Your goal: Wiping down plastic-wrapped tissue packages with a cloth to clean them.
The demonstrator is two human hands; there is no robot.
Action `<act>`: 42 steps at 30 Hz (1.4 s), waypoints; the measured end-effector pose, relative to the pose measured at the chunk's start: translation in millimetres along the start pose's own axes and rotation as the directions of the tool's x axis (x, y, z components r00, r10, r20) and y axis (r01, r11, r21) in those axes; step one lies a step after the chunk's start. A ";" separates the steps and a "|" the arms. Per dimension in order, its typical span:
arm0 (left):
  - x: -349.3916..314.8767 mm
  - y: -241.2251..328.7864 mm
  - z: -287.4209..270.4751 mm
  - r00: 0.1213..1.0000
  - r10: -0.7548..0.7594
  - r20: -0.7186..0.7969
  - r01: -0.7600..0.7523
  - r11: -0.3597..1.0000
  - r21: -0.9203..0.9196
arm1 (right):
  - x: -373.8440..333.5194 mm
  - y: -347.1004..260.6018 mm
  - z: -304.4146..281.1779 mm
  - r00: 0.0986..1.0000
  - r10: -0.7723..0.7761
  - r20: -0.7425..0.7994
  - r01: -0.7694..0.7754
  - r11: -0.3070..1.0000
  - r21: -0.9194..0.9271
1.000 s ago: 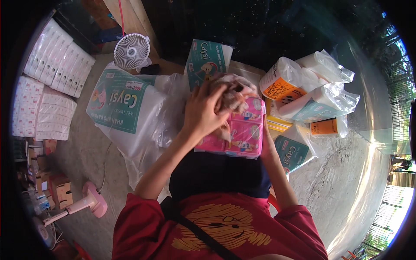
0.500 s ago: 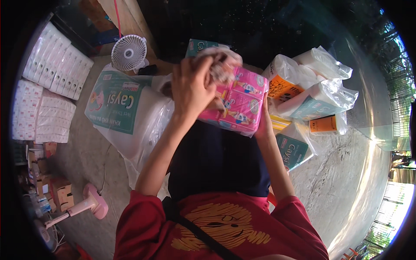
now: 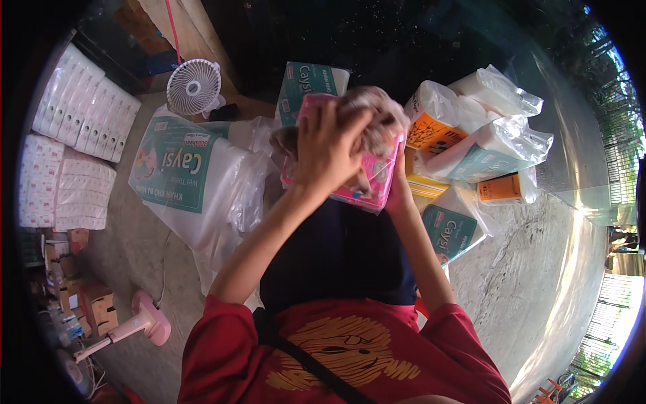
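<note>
Over my lap is a pink plastic-wrapped package (image 3: 378, 176), held in front of my body. My right hand (image 3: 400, 190) grips its right side, with most of the fingers hidden behind it. On top of the package, my left hand (image 3: 328, 147) presses a crumpled brown-and-pinkish cloth (image 3: 378, 113), its fingers bent over the fabric. Cloth and hand cover much of the package's upper face. Just beyond stands a teal-and-white tissue pack (image 3: 311, 79).
To the left lies a large clear bag with a teal label (image 3: 176, 161), near a small white fan (image 3: 194, 87). Several wrapped tissue packs (image 3: 488, 158) stand at the right. White packs (image 3: 77, 101) are stacked far left, above a pink fan stand (image 3: 156, 322).
My left hand and the cloth have moved to the right across the package. The package has shifted slightly left and turned, while my right hand keeps its grip.
</note>
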State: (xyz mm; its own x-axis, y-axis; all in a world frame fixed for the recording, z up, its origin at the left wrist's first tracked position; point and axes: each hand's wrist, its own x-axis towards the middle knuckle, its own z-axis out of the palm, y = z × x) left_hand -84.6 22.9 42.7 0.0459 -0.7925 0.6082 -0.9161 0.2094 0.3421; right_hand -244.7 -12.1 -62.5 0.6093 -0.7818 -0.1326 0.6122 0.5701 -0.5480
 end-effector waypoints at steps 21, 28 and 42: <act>-9.3 -68.9 51.8 0.959 -0.283 0.022 0.278 0.952 0.131 | -82.4 4.0 57.3 0.927 -0.172 0.334 0.195 -0.540 -0.819; -1.3 -47.1 8.9 0.977 -0.175 -0.119 0.154 0.973 -0.170 | -78.3 64.8 73.7 0.923 -0.086 0.375 0.222 -0.678 -0.701; 37.2 -67.7 -88.7 0.894 -0.353 -0.276 0.127 0.791 -0.599 | -43.6 -57.1 96.2 0.791 -0.412 0.453 0.005 -0.735 -0.678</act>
State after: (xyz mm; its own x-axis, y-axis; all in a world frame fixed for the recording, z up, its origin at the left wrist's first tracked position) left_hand 14.4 30.1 105.7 0.4744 -0.6240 0.6209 -0.4797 0.4081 0.7767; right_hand -257.7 13.8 54.1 0.4580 -0.7386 0.4946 -0.7887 -0.5943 -0.1573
